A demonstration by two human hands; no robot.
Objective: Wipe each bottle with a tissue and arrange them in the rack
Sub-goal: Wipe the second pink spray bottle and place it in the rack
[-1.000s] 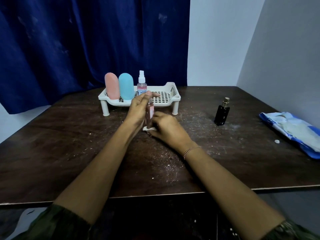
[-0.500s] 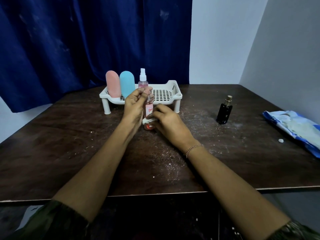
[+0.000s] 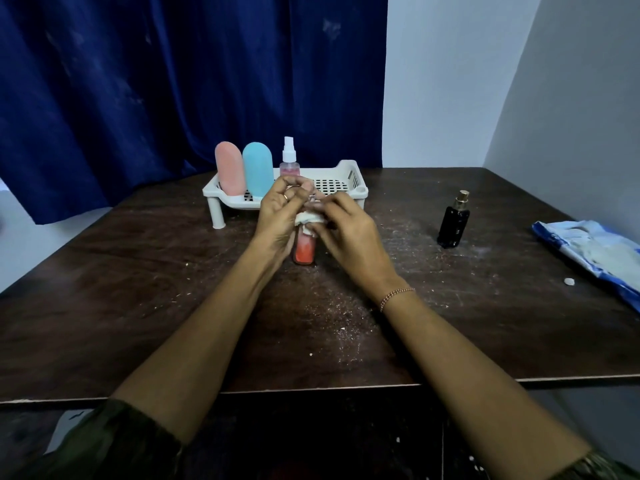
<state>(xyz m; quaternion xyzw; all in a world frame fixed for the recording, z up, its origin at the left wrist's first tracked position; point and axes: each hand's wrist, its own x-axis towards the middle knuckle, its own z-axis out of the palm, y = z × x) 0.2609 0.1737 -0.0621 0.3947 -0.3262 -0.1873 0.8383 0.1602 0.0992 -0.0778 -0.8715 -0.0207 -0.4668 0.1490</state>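
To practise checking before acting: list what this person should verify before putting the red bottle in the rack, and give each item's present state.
1. Left hand grips the red bottle: ok.
2. Right hand holds the tissue against it: ok.
3. Red bottle wiped all over: cannot tell.
4. Rack has free room right of the spray bottle: ok.
5. Black bottle racked: not ok, it stands on the table.
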